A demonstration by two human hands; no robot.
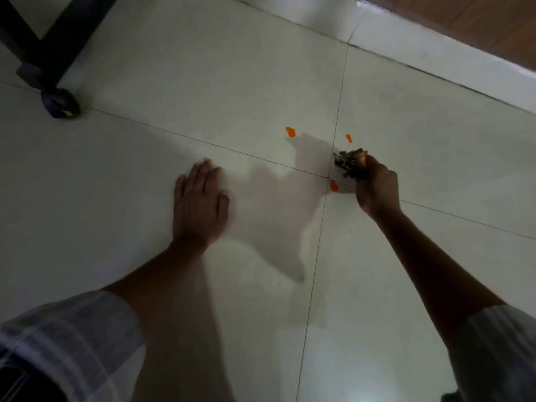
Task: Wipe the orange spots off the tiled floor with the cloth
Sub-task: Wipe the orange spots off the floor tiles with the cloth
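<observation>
Gripping bunched cloth (349, 163), right hand (375, 188) fingers closed; left hand (200, 204) flat, fingers spread, on floor (145, 169).

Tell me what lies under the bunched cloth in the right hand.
The right hand grips the dark cloth above pale tiled floor, near a grout crossing. One orange spot shows beside it; anything directly beneath the cloth is covered.

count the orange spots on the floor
3: one spot left of the grout line, a smaller one just beyond the cloth, one beside the right hand. The cloth may hide more.
</observation>
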